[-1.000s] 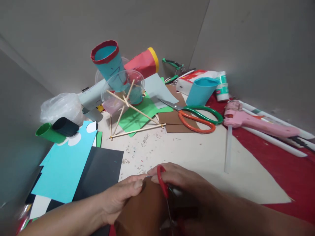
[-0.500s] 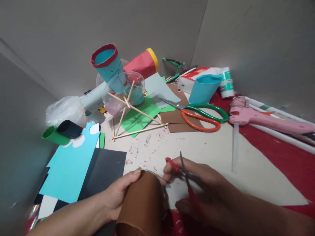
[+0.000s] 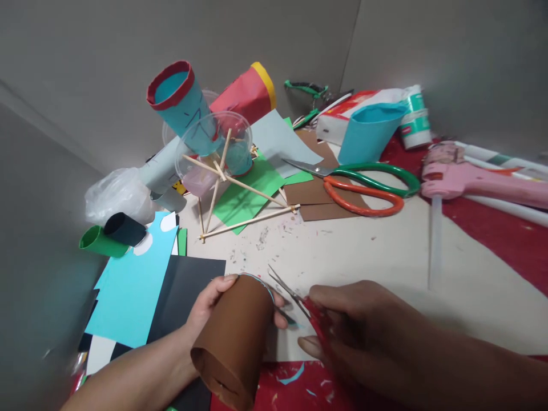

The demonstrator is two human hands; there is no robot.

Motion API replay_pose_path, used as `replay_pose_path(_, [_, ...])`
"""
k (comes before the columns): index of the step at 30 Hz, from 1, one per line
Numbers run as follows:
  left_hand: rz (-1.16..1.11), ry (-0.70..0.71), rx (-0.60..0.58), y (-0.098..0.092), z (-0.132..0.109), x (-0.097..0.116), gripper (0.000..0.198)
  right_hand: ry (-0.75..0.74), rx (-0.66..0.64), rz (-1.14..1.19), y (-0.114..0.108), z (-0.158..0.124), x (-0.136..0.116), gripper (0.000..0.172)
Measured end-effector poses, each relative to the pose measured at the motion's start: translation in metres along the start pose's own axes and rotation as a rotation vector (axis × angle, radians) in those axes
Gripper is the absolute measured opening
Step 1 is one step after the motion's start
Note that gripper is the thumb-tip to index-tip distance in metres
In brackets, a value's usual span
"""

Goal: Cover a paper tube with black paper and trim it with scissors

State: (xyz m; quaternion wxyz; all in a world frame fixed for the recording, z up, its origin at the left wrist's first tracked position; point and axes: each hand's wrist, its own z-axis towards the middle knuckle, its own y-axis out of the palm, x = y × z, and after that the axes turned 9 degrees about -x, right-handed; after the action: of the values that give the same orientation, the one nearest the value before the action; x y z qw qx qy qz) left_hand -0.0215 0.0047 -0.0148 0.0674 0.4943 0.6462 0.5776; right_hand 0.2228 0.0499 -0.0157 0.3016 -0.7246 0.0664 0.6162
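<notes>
The left hand (image 3: 208, 303) is gripping a brown paper cup (image 3: 234, 337), fingers curled around its far rim, and is holding it tilted low at the near edge of the cream sheet (image 3: 385, 257), open end facing the viewer. The right hand (image 3: 355, 328) is closing around small red-handled scissors (image 3: 291, 294), whose parted blades are pointing at that rim. Large scissors (image 3: 362, 191), a pink glue gun (image 3: 471, 177) and a stick frame (image 3: 233, 191) are lying well beyond.

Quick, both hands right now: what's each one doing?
Left hand: closed around the brown paper cup, held on its side.
Right hand: closed on the small scissors, blades apart near the cup's rim.
</notes>
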Motion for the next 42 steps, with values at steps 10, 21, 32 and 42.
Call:
replay_pose_path(10, [0.038, 0.012, 0.117, 0.011, -0.001, 0.005, 0.05, 0.049, 0.042, -0.19, 0.003, -0.002, 0.0, 0.015])
replay_pose_path(21, [0.188, 0.138, 0.1, 0.016, 0.001, 0.004, 0.033, 0.089, 0.006, -0.231, 0.003, -0.002, -0.002, 0.011])
replay_pose_path(32, [0.303, 0.201, 0.086, 0.014, 0.003, 0.002, 0.032, 0.178, -0.076, -0.301, 0.001, -0.001, -0.004, 0.007])
replay_pose_path(42, [0.305, 0.2, 0.064, 0.015, 0.003, 0.001, 0.032, 0.187, -0.067, -0.303, 0.002, -0.002, -0.002, 0.011])
